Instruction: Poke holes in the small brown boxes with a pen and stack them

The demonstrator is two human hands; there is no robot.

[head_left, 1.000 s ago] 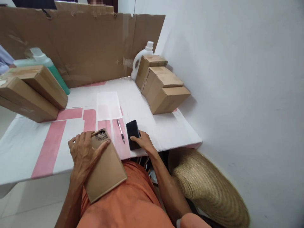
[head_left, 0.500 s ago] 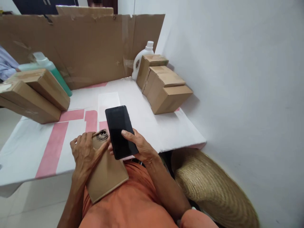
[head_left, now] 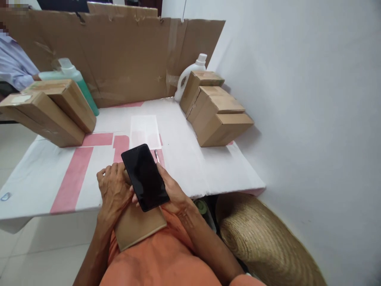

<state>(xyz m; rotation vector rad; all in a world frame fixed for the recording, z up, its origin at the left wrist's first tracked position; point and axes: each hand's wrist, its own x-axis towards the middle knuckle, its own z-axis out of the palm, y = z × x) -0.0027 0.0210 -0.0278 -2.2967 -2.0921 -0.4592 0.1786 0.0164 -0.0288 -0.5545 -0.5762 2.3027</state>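
My right hand (head_left: 174, 192) grips a black smartphone (head_left: 145, 178) with its dark screen facing up. Its thumb lies along the phone's right edge, and fingertips show at the left edge. Under the phone, a brown notebook (head_left: 139, 226) leans between the table edge and the orange shirt (head_left: 166, 266). My left hand (head_left: 114, 188) lies over the notebook's upper left part, fingers curled around its top edge. The phone hides the notebook's upper right part. Just beyond the phone, a pen (head_left: 156, 155) lies on the table near a white sheet (head_left: 145, 131).
Brown boxes (head_left: 223, 115) and a white jug (head_left: 190, 77) stand at the right. More boxes (head_left: 56, 113) and a green bottle (head_left: 85, 91) are on the left. A cardboard panel (head_left: 125, 59) closes the back; a person's sleeve (head_left: 14, 59) shows behind. A straw hat (head_left: 262, 234) hangs by the wall.
The phone has moved left and toward me, now covering the dark round mark on the notebook. My right thumb has slid off the screen to the edge. The pen has come into sight.
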